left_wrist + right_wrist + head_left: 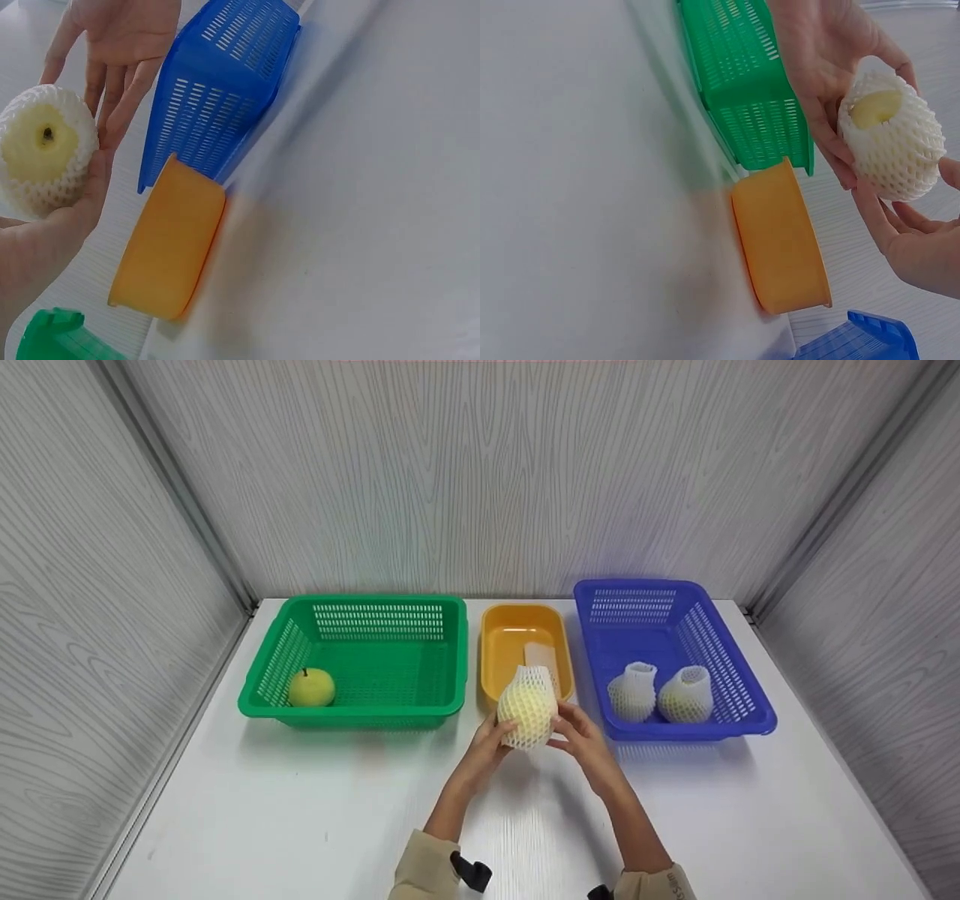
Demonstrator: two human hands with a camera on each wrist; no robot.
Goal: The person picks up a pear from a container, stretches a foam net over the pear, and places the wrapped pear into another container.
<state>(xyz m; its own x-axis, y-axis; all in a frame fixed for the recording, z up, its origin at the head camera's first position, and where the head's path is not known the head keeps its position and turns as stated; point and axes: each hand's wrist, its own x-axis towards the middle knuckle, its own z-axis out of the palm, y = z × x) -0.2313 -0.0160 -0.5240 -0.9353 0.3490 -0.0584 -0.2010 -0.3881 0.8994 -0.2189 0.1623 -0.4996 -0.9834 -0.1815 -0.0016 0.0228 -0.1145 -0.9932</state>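
Observation:
A yellow pear (527, 712) in a white foam net is held up between both hands, over the near edge of the orange tray (491, 660). My left hand (487, 746) grips its left side, thumb across the net. From the other side my right hand (585, 739) holds it with thumb and fingertips. The net's open neck points away from me in the head view. Through one end of the net, the left wrist view shows the pear's dark dimple (48, 134).
A bare yellow pear (311, 688) sits in the green basket (352, 710) at left. The blue basket (690, 730) at right holds two netted pears (632, 697). Inside the orange tray lies a whitish flat piece (538, 654). Panel walls enclose the white table (300, 810).

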